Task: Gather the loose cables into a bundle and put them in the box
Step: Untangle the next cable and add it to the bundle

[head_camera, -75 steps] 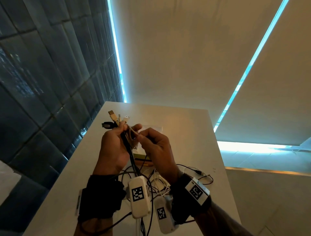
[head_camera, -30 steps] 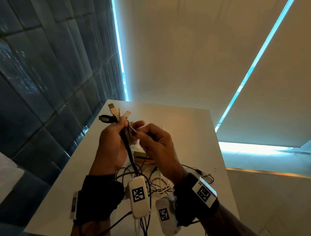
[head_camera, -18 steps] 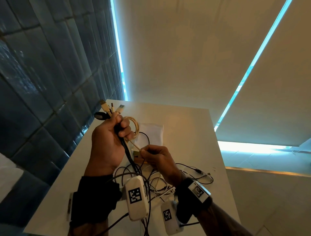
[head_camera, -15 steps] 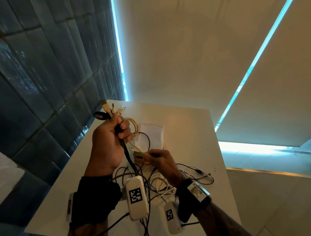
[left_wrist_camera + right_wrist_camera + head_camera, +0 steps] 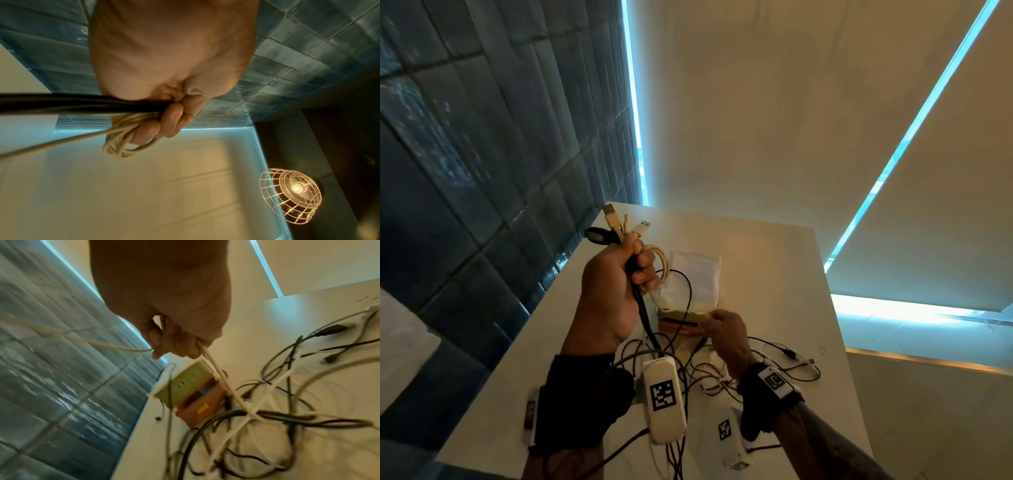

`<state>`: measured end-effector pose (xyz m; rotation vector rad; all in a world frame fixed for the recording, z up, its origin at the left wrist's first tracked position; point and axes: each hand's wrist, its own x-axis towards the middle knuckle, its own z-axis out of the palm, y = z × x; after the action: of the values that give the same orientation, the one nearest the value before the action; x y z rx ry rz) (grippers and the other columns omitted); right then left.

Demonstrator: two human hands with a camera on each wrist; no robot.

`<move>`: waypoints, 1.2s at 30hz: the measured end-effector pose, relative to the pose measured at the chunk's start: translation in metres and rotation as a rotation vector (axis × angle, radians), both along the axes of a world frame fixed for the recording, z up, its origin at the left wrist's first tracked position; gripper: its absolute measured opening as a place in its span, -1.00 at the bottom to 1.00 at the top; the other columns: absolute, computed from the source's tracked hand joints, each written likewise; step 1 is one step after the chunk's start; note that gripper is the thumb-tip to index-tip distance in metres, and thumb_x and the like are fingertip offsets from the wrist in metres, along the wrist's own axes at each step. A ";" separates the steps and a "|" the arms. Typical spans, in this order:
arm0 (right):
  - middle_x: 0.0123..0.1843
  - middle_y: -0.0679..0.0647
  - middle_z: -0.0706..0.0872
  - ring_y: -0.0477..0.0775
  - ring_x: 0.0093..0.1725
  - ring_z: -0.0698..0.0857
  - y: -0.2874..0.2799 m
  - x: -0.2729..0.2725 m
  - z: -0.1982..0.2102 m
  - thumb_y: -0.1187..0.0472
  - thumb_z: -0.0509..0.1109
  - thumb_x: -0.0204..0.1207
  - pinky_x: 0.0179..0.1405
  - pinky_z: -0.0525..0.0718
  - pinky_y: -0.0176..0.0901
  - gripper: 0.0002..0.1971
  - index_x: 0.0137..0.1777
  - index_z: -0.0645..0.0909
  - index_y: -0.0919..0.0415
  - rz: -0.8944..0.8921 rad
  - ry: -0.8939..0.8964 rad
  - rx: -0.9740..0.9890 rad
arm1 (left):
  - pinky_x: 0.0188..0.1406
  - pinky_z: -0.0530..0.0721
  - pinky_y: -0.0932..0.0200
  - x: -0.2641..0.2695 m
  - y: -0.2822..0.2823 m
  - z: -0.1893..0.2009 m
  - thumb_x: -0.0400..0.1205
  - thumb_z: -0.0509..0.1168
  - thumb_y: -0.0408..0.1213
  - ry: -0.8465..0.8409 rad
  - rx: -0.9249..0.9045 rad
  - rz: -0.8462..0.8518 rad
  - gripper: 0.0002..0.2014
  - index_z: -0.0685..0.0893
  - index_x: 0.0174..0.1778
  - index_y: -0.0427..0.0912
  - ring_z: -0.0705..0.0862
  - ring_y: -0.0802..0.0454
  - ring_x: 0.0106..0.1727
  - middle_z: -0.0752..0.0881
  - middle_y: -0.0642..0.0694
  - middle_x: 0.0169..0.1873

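My left hand (image 5: pixel 616 284) is raised above the table and grips a bunch of cables (image 5: pixel 640 308), black and cream, with several plugs (image 5: pixel 616 222) sticking out above the fist. A cream cable is coiled round its fingers (image 5: pixel 123 142). Lower and to the right, my right hand (image 5: pixel 722 329) pinches that cream cable's loose run (image 5: pixel 213 368), which stretches back to the coil. A tangle of black and white cables (image 5: pixel 709 370) lies on the table beneath both hands. A small box (image 5: pixel 197 395), orange with a pale green lid, sits just under my right hand.
A white folded cloth or pouch (image 5: pixel 695 277) lies behind the box on the white table (image 5: pixel 774 267). A dark tiled wall (image 5: pixel 465 171) runs along the table's left edge. A wire-cage lamp (image 5: pixel 292 194) shows in the left wrist view.
My right hand has dropped from beside the left hand's fingers down to the box, drawing the cream cable out. The left hand lifted slightly, with the coil now exposed on its fingers.
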<state>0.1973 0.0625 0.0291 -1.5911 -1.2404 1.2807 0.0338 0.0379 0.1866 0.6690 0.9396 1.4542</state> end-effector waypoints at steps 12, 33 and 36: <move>-0.53 -0.17 0.48 -0.22 -0.57 0.34 -0.013 -0.024 0.140 0.40 0.30 0.63 -0.59 0.33 -0.43 -0.88 -0.13 0.61 0.36 0.249 0.417 0.493 | -0.19 0.59 0.09 0.011 0.006 -0.006 0.78 0.04 -0.22 -0.039 -0.114 0.087 -0.73 0.56 -0.14 -0.19 0.74 0.04 -0.34 0.79 -0.11 -0.36; -0.55 -0.22 0.63 -0.32 -0.50 0.55 -0.014 -0.002 0.016 0.40 0.30 0.62 -0.47 0.43 -0.55 -0.80 -0.18 0.70 0.42 0.223 0.185 0.027 | -0.50 0.34 0.28 -0.002 0.002 0.004 0.77 -0.01 -0.21 -0.109 0.084 0.031 -0.66 0.42 -0.35 -0.07 0.29 0.17 -0.54 0.47 0.05 -0.47; -0.46 -0.20 0.65 -0.17 -0.34 0.55 -0.012 0.002 -0.016 0.29 0.35 0.59 -0.28 0.49 -0.31 -0.75 -0.29 0.76 0.17 0.163 0.026 -0.040 | -0.52 0.34 0.28 -0.002 0.002 0.006 0.76 0.00 -0.20 -0.086 0.075 0.027 -0.67 0.42 -0.35 -0.07 0.29 0.17 -0.56 0.48 0.05 -0.48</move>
<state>0.1988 0.0505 0.0133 -1.5210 -1.3591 1.4312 0.0322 0.0398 0.1925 0.6453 0.8335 1.5360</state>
